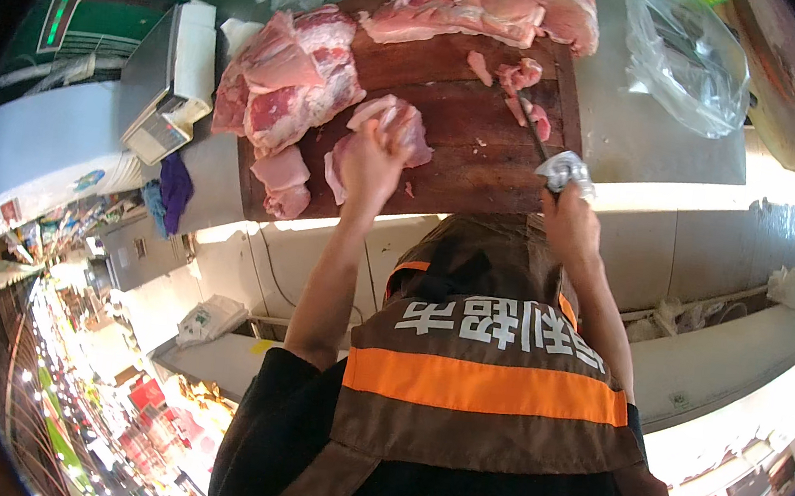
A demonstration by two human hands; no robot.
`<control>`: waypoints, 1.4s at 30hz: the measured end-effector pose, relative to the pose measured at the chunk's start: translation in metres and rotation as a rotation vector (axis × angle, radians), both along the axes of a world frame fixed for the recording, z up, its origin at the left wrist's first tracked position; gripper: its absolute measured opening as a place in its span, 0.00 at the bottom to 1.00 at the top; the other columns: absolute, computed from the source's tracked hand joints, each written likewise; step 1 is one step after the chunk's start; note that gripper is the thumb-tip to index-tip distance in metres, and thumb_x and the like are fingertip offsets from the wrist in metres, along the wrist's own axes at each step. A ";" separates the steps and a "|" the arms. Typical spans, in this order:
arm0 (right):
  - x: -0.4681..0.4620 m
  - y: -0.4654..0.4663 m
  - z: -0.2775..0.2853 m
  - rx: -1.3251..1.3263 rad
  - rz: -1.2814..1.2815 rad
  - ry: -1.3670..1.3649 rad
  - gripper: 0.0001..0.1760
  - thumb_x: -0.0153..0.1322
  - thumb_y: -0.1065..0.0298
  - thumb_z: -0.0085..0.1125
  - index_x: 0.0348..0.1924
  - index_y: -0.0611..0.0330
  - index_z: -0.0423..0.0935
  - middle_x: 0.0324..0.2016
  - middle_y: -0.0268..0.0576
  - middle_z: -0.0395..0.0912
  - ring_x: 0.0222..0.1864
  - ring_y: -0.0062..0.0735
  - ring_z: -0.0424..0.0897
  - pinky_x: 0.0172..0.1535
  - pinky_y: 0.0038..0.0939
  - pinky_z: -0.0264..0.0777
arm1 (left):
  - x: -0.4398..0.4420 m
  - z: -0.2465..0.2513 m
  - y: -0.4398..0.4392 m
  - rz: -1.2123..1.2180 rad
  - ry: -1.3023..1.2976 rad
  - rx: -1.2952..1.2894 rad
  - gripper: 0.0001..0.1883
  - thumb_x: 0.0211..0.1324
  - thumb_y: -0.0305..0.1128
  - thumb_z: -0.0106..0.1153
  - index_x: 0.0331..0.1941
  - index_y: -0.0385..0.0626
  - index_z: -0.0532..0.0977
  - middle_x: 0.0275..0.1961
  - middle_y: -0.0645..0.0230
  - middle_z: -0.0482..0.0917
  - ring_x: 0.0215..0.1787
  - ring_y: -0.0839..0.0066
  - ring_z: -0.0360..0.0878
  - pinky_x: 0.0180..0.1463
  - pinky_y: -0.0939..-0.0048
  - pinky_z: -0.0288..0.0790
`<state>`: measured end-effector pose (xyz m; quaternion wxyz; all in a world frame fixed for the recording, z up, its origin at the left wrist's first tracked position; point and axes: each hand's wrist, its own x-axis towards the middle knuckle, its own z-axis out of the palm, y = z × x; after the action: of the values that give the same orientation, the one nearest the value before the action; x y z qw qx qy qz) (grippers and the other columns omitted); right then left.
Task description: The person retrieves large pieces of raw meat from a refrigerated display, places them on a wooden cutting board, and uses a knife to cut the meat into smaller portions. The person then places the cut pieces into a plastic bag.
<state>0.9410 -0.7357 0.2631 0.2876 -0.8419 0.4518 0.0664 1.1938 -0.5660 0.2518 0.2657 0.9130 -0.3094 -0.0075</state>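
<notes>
A wooden cutting board [454, 120] lies before me. My left hand [375, 166] grips a piece of raw meat [417, 141] near the board's front; part of that piece is hidden under my fingers. In my right hand [574, 227], at the board's right edge, is a knife [533, 130], its thin dark blade pointing away from me. Crumpled, shiny clear plastic [567, 170] sits around or against its handle. The blade's tip is by small meat trimmings [521, 77]. Left of my left hand are a large cut of meat [295, 81] and a smaller chunk [282, 181].
Along the board's back lie a long meat slab [458, 13] and another piece [564, 11]. A scale [181, 80] stands to the left, with purple cloth [175, 185] nearby. Clear plastic bags [686, 60] rest on the metal counter [641, 146]. A round board [784, 100] is far right.
</notes>
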 end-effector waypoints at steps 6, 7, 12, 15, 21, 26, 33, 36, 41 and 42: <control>-0.021 -0.006 -0.016 0.064 0.075 -0.149 0.23 0.74 0.51 0.53 0.39 0.67 0.67 0.29 0.68 0.79 0.34 0.73 0.78 0.37 0.58 0.72 | -0.026 -0.025 -0.032 -0.087 0.012 0.014 0.20 0.43 0.31 0.72 0.38 0.43 0.69 0.37 0.54 0.79 0.40 0.50 0.79 0.42 0.53 0.72; -0.024 -0.003 -0.019 0.054 0.060 -0.206 0.23 0.74 0.51 0.54 0.40 0.67 0.66 0.29 0.69 0.78 0.35 0.73 0.78 0.37 0.58 0.71 | -0.022 -0.025 -0.036 -0.086 0.147 0.031 0.20 0.44 0.32 0.71 0.38 0.42 0.70 0.38 0.52 0.79 0.40 0.48 0.79 0.41 0.54 0.72; -0.031 0.009 -0.029 0.098 -0.004 -0.368 0.24 0.74 0.52 0.55 0.40 0.70 0.66 0.32 0.72 0.77 0.37 0.75 0.76 0.37 0.58 0.68 | -0.007 -0.019 -0.041 0.167 1.187 -0.748 0.17 0.50 0.23 0.61 0.45 0.39 0.68 0.36 0.65 0.77 0.38 0.72 0.81 0.37 0.69 0.78; -0.036 0.007 -0.027 0.161 -0.062 -0.305 0.25 0.74 0.52 0.56 0.40 0.72 0.67 0.35 0.73 0.77 0.40 0.75 0.75 0.39 0.57 0.68 | -0.017 -0.023 -0.039 0.101 1.309 -0.758 0.12 0.55 0.25 0.58 0.43 0.41 0.70 0.36 0.67 0.75 0.39 0.73 0.80 0.40 0.67 0.78; -0.044 0.001 -0.021 0.198 -0.131 -0.229 0.25 0.74 0.52 0.56 0.41 0.73 0.68 0.34 0.73 0.77 0.39 0.74 0.75 0.40 0.56 0.68 | -0.017 -0.036 -0.056 0.050 0.878 -0.161 0.23 0.48 0.35 0.70 0.46 0.36 0.73 0.38 0.58 0.81 0.39 0.67 0.83 0.41 0.67 0.76; -0.040 0.004 -0.021 0.215 -0.160 -0.210 0.24 0.74 0.53 0.55 0.41 0.72 0.68 0.35 0.73 0.76 0.39 0.74 0.75 0.39 0.57 0.68 | -0.038 -0.036 -0.087 -0.127 0.430 -0.074 0.23 0.39 0.33 0.72 0.38 0.36 0.72 0.38 0.51 0.82 0.40 0.53 0.83 0.42 0.55 0.74; -0.036 0.017 -0.004 0.128 -0.064 -0.266 0.23 0.74 0.52 0.54 0.41 0.69 0.67 0.33 0.72 0.77 0.39 0.74 0.75 0.39 0.58 0.67 | -0.017 -0.035 -0.076 -0.368 0.702 -0.197 0.21 0.48 0.35 0.68 0.43 0.37 0.73 0.35 0.54 0.80 0.36 0.67 0.81 0.42 0.67 0.73; -0.024 0.027 0.007 0.117 -0.026 -0.347 0.22 0.75 0.52 0.53 0.40 0.68 0.67 0.32 0.72 0.77 0.37 0.74 0.76 0.39 0.60 0.68 | -0.010 -0.035 -0.066 -0.394 0.539 -0.029 0.20 0.49 0.35 0.66 0.46 0.39 0.75 0.34 0.53 0.81 0.35 0.66 0.82 0.41 0.66 0.73; 0.012 0.041 0.020 0.150 0.079 -0.137 0.22 0.76 0.51 0.48 0.39 0.67 0.66 0.29 0.70 0.78 0.33 0.72 0.79 0.39 0.61 0.71 | -0.032 -0.035 -0.051 -0.380 0.435 -0.176 0.18 0.50 0.38 0.65 0.43 0.39 0.77 0.34 0.54 0.81 0.36 0.61 0.81 0.40 0.63 0.73; 0.019 0.043 0.021 0.146 0.089 -0.085 0.22 0.76 0.51 0.48 0.39 0.67 0.67 0.29 0.69 0.78 0.34 0.71 0.79 0.39 0.61 0.71 | -0.037 -0.036 -0.050 -0.348 0.373 -0.208 0.18 0.50 0.38 0.65 0.42 0.39 0.77 0.34 0.55 0.81 0.36 0.61 0.81 0.40 0.63 0.73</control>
<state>0.9596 -0.6928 0.2839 0.3639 -0.8400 0.3952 0.0762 1.1565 -0.6156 0.2163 0.4052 0.7967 -0.4064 -0.1893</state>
